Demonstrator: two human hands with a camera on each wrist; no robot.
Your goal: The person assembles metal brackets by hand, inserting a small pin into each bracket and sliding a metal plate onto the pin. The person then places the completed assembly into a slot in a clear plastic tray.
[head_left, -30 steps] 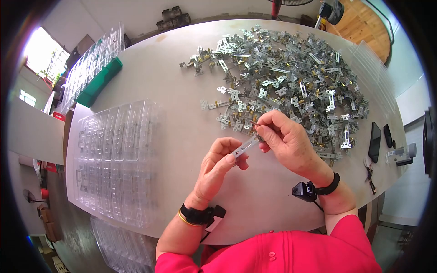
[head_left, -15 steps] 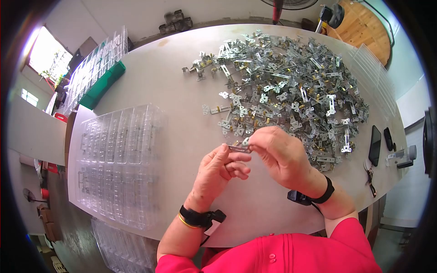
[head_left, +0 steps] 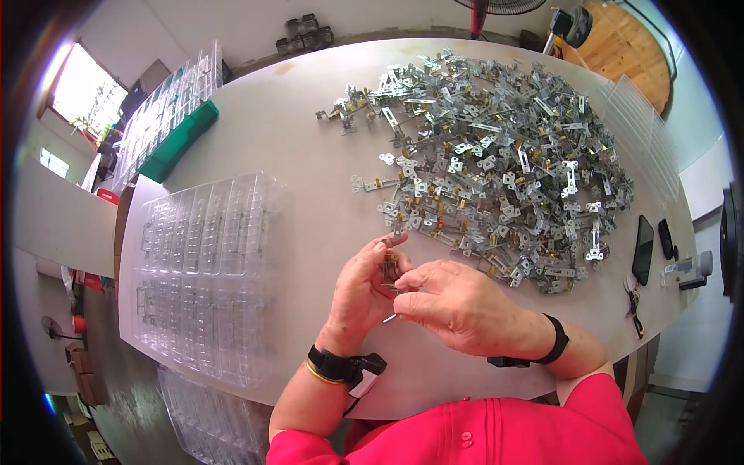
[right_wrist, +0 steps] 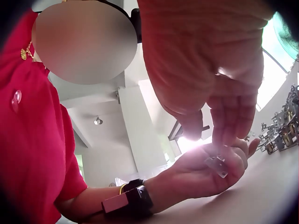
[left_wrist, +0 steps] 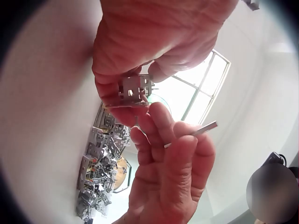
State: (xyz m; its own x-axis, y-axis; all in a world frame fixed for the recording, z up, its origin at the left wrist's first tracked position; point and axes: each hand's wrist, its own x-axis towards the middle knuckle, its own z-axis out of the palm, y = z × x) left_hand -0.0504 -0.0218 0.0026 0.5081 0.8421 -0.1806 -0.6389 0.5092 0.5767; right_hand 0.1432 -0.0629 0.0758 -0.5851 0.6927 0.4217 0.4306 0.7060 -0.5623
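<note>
My left hand [head_left: 353, 294] grips a small metal bracket [left_wrist: 134, 89] with slots and short tabs, its fingers curled round it. In the head view the bracket stands roughly upright in the hand, partly covered by fingers. Close beside it, on the right, my right hand [head_left: 461, 306] pinches a thin metal rod [left_wrist: 208, 127] between thumb and fingers. One end of the rod sticks out past the thumb, pointing toward the body; the rest is mostly hidden. The right fingertips are right at the bracket's lower end. Both hands are above the table in front of the pile.
A large pile of metal brackets [head_left: 496, 178] covers the table's far right. Clear plastic trays [head_left: 201, 232] lie at left, with a green bin [head_left: 178, 143] behind. At right are a phone [head_left: 642, 249], pliers [head_left: 634, 306] and a clear sheet [head_left: 643, 128].
The bracket, earlier stretched lengthwise between both hands, is now turned upright in the left hand. My right hand has moved down and toward the body, and the rod now shows in it.
</note>
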